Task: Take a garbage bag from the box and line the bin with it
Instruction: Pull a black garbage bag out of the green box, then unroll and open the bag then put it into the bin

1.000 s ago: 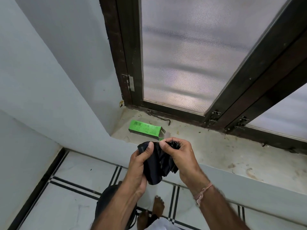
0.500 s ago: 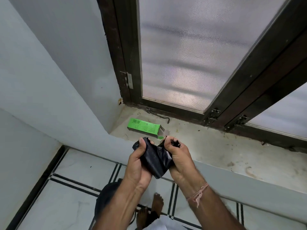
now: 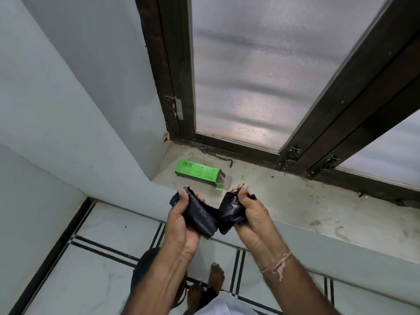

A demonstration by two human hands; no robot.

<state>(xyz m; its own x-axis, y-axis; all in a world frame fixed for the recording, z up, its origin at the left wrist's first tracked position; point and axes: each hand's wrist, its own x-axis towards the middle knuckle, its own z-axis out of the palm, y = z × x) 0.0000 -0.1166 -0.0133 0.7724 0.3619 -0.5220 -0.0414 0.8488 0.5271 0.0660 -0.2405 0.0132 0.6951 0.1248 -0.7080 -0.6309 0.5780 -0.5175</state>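
Black garbage bag (image 3: 205,218) in both hands' clenched grip, left hand (image 3: 181,223), right hand (image 3: 252,214), over sill edge (image 3: 295,233).

In front of me is a dark wooden window frame (image 3: 175,71) with frosted glass (image 3: 256,71). On the stained sill (image 3: 295,201) lies a metal hook latch (image 3: 218,155), I think loose. My bare foot (image 3: 216,278) stands on the white tiled floor (image 3: 91,276).

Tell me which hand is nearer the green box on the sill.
Right. The right hand sits just below the green box's open end; the left hand is lower, toward the box's closed end. Both grip the black bag.
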